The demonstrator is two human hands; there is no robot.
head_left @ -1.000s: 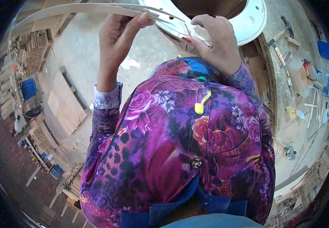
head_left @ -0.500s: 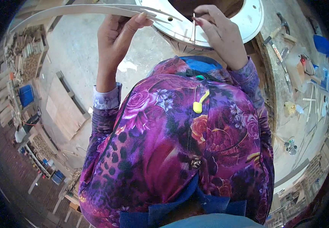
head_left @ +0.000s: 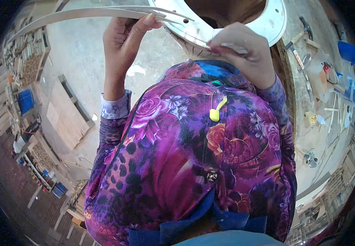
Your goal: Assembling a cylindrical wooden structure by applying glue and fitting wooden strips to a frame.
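My left hand pinches several long, thin, pale strips between thumb and fingers. They bow out to the far left, and their split ends stick out to the right of the thumb. Over the near edge of a white ring-shaped rim with small holes, my right hand is closed and slightly blurred. A small pale sliver shows against its fingers, looking like a short thin strip; most of it is hidden. The rim surrounds a dark round opening, with slatted sides below it.
On the floor at right lie a hammer, a blue dustpan-like piece, clear plastic bags and thin sticks. A wooden board lies at left, near stacked wood pieces and a blue bin.
My right hand has turned over and lowered slightly toward the right; the thin upright stick it pinched is now mostly hidden by the fingers. My left hand has barely moved.
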